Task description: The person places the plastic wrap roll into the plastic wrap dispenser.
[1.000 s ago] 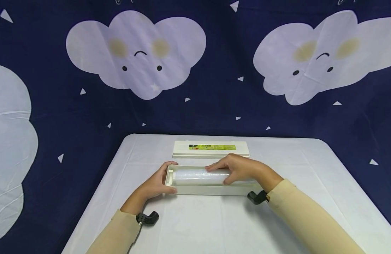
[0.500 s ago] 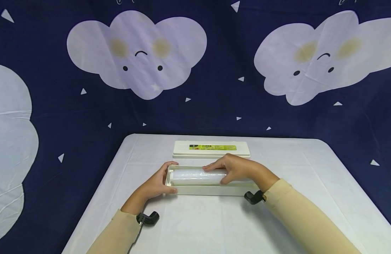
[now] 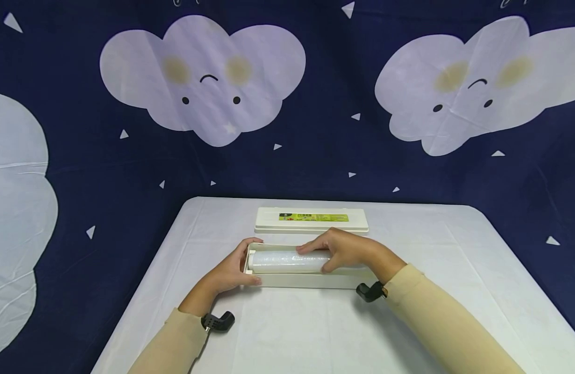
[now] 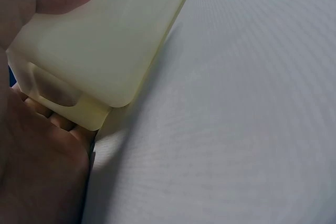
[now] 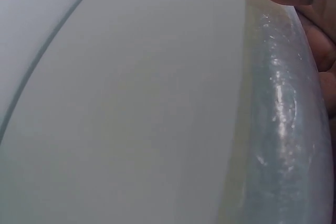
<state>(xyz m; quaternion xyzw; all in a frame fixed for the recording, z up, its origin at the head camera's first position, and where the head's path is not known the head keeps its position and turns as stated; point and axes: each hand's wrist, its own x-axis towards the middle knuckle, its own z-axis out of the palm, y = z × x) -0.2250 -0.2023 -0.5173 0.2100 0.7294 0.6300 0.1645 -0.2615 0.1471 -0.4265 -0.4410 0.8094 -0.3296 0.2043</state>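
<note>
A long cream plastic box (image 3: 310,281) sits on the white table with its top uncovered. Inside it lies a shiny roll of cling film (image 3: 280,261), its left end near the box's left wall. My left hand (image 3: 227,270) grips the box's left end, thumb on the front wall and fingers round the far side; the left wrist view shows the thumb on the box wall (image 4: 105,51). From above, my right hand (image 3: 350,249) holds the roll, fingers over its far side and thumb on its near side. That hand hides the roll's right part. Close up, the film (image 5: 283,108) looks glossy and wrinkled.
Behind the box lies its cream lid (image 3: 268,221), flat on the table, with a yellow-green label (image 3: 313,217). The white tabletop (image 3: 287,332) reaches a dark blue cloth backdrop (image 3: 334,156) printed with clouds.
My right hand has moved slightly left with the roll, whose left end now sits closer to the box's left wall. My left hand keeps its hold on the box.
</note>
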